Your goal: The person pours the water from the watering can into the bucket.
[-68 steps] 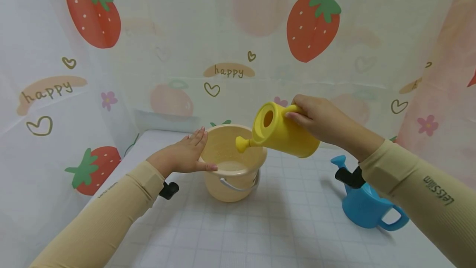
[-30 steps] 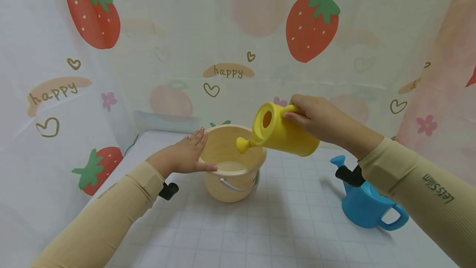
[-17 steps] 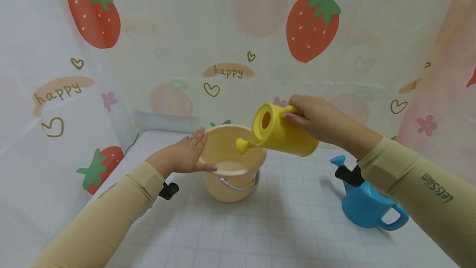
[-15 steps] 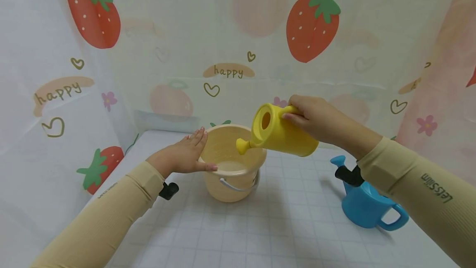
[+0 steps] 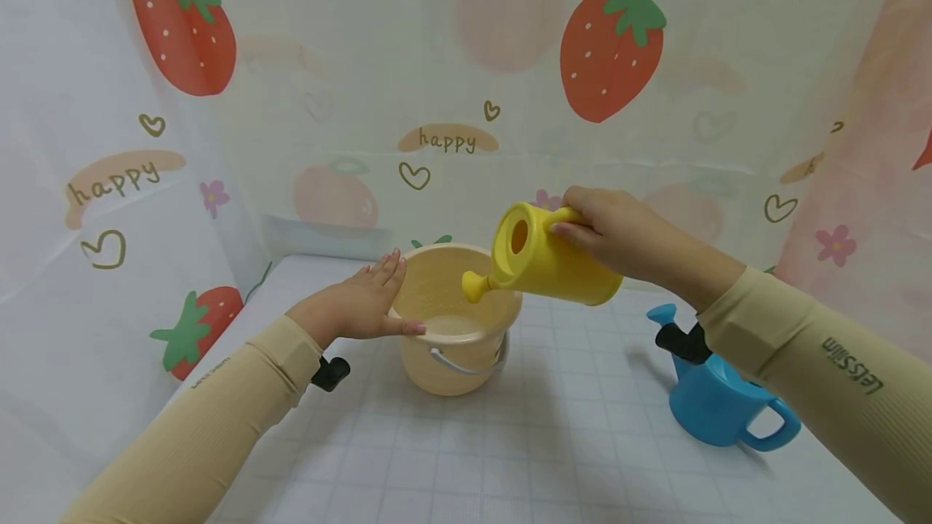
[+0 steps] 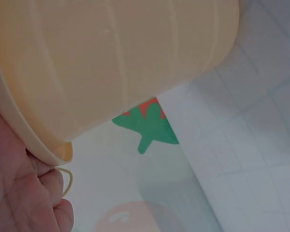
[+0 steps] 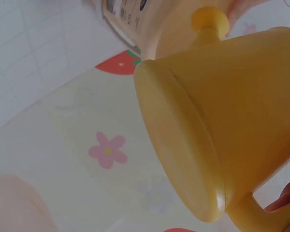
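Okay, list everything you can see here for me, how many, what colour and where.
Tabletop: one, white checked, foreground
Bucket: one, cream, standing on the tabletop
Yellow watering can: one, yellow, tilted, spout over the bucket
Blue watering can: one, blue, tabletop's right side
Strawberry-print backdrop: count unclear, whitish and pink, behind and at both sides
Wrist devices: two, black, one at each wrist
Sleeves: two, beige, forearms
Left hand: one, bare, touching the bucket
Right hand: one, bare, gripping the yellow watering can

Soft light w/ faint shadows; wrist pics dimmer
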A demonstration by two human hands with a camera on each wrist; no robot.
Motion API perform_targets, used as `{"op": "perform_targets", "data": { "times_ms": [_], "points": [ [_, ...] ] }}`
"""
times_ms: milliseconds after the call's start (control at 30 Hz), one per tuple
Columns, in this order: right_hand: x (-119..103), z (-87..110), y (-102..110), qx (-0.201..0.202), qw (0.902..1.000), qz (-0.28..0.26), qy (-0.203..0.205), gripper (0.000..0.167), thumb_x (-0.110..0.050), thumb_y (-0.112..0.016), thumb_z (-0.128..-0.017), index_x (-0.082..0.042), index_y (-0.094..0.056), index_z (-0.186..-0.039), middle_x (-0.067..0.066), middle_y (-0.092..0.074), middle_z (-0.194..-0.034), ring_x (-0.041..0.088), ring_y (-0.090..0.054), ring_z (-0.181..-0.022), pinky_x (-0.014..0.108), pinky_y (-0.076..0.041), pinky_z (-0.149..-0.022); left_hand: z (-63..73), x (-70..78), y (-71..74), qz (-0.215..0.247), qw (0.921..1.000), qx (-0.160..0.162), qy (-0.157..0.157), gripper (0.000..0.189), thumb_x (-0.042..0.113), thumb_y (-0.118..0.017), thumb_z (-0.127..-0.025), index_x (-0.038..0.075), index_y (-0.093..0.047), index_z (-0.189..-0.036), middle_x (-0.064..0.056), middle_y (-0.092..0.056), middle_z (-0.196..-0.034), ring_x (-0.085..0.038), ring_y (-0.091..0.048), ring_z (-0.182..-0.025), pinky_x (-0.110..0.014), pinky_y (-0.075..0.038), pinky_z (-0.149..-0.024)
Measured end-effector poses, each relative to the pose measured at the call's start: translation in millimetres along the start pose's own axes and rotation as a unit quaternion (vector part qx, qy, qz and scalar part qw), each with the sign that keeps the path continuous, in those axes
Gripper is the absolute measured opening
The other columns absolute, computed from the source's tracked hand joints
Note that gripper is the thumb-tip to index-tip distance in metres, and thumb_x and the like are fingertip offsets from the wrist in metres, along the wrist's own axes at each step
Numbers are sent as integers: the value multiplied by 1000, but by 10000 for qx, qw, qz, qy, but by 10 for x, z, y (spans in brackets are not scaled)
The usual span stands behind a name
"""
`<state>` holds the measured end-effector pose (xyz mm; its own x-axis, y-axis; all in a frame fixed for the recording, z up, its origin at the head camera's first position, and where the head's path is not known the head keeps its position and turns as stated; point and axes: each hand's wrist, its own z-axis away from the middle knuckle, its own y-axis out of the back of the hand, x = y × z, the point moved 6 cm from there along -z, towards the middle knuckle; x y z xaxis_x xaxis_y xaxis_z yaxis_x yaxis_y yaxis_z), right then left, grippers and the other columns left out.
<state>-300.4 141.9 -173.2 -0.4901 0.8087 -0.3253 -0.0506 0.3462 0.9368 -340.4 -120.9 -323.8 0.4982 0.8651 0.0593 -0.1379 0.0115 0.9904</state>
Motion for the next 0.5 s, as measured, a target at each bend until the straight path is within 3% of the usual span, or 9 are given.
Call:
{"op": "perform_targets", "data": {
  "times_ms": [500],
  "points": [
    [-30, -24, 3, 141, 9996, 201, 156, 17, -27, -54, -93, -9, -52, -92, 6, -53, -81, 20, -52, -76, 31, -47, -67, -11, -13, -1, -14, 10000, -14, -23, 117, 82, -33, -73, -6, -3, -144, -21, 4, -150, -32, -1, -139, -47, -10, -111]
  ]
}}
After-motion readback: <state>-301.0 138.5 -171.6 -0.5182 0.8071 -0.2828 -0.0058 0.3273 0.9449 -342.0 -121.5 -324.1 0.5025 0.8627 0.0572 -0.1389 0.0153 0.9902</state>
